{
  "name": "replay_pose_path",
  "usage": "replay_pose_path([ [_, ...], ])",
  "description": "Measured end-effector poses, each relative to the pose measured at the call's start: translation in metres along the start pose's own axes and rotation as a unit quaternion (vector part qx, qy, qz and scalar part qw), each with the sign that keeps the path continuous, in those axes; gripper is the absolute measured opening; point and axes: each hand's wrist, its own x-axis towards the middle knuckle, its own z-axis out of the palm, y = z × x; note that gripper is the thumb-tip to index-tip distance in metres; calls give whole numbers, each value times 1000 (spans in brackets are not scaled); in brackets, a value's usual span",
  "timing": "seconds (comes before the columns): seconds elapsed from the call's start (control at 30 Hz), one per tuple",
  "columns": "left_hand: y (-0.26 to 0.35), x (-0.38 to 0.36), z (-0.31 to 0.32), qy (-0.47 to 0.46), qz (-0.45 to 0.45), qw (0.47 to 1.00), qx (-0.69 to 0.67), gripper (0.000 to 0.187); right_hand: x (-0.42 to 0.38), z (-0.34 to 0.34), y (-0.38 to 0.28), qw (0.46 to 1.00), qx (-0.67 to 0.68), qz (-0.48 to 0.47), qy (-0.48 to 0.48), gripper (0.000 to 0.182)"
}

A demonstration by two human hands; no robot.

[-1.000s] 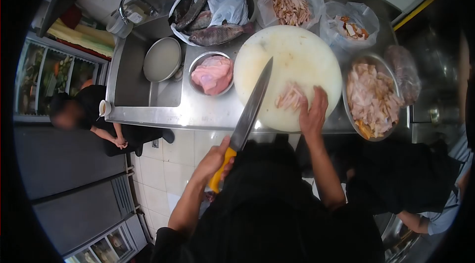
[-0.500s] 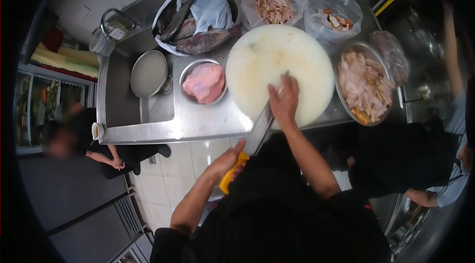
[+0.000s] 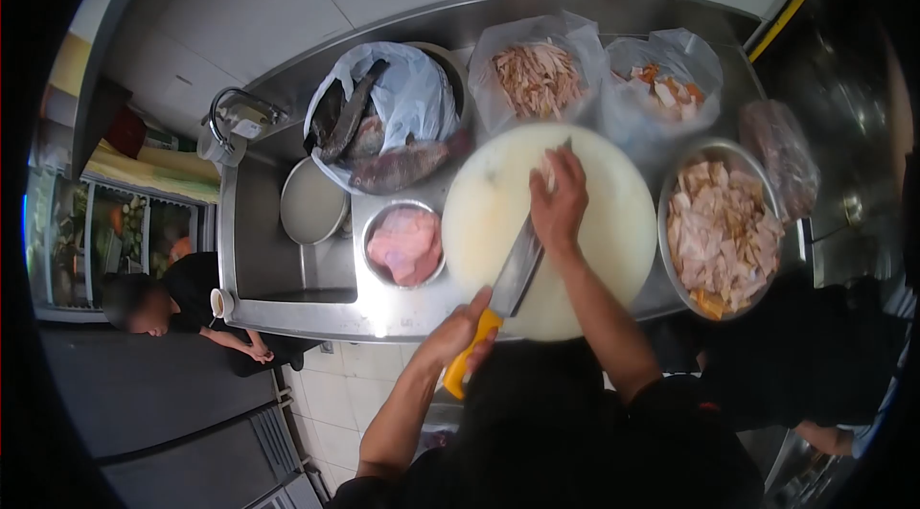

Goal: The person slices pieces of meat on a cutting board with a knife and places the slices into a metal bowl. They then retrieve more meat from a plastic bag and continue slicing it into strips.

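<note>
A large knife (image 3: 519, 267) with a yellow handle slants across the round white cutting board (image 3: 613, 250). My left hand (image 3: 460, 341) is wrapped round its handle, just off the board's near edge. Around the far part of the blade, my right hand (image 3: 561, 202) is closed, covering much of it; the dark tip shows beyond the fingers. A small pale patch shows between those fingers, too little to name. To the board's right, an oval metal bowl holds sliced pale meat (image 3: 719, 231). Raw pink meat (image 3: 406, 246) fills a smaller metal bowl at left.
Whole fish (image 3: 398, 169) lie in a plastic bag behind the pink meat. Two clear bags hold meat strips (image 3: 539, 78) and chopped pieces (image 3: 671, 92). A sink (image 3: 273, 265) with a round pan (image 3: 314, 202) is at left. One person sits at left; another stands at right.
The view has tilted, so the counter appears lower and more wall shows. The knife now lies further over the board; both hands keep their hold on it.
</note>
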Motion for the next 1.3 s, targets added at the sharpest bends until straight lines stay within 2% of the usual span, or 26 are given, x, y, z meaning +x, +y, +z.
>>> replay_pose_path([
  [0.1,50,21,9,20,8,999,-38,71,69,32,15,998,50,-36,-28,38],
  [0.23,91,45,10,35,-23,991,-125,69,159,115,62,991,81,-91,-56,33],
  [0.3,93,47,11,61,-24,988,-138,69,196,146,73,985,92,-107,-99,23],
  [0.4,77,39,13,116,-11,985,-127,69,229,188,98,979,-35,-74,-185,13],
  [0.47,66,25,19,149,-16,981,-127,69,242,199,105,984,-53,-67,-156,9],
  [0.57,39,10,26,194,-14,970,-143,72,246,155,99,962,56,-212,-161,5],
  [0.63,25,-2,30,218,-29,961,-168,72,230,105,81,946,81,-172,-263,4],
  [0.67,19,-9,31,210,-3,964,-161,72,211,80,75,933,94,-152,-311,3],
  [0.73,4,-18,33,210,3,962,-176,73,171,27,76,852,143,-203,-461,5],
  [0.8,-8,-25,37,213,18,961,-178,74,118,-24,74,752,164,-200,-606,18],
  [0.83,-11,-27,39,214,15,960,-180,73,88,-44,77,736,177,-211,-618,17],
  [0.9,-13,-26,43,214,15,960,-180,73,46,-61,86,694,189,-270,-640,2],
  [1.0,-12,-22,46,204,5,963,-175,73,41,-67,65,686,59,-301,-660,4],
  [1.13,-14,-23,55,224,14,961,-162,73,55,-45,74,774,70,-307,-550,4],
  [1.2,-17,-26,58,228,14,959,-170,73,87,-16,88,847,80,-276,-448,5],
  [1.23,-19,-28,58,227,23,960,-161,74,113,0,85,896,79,-248,-360,5],
  [1.3,-23,-31,57,214,38,967,-134,77,170,28,79,932,100,-227,-263,13],
])
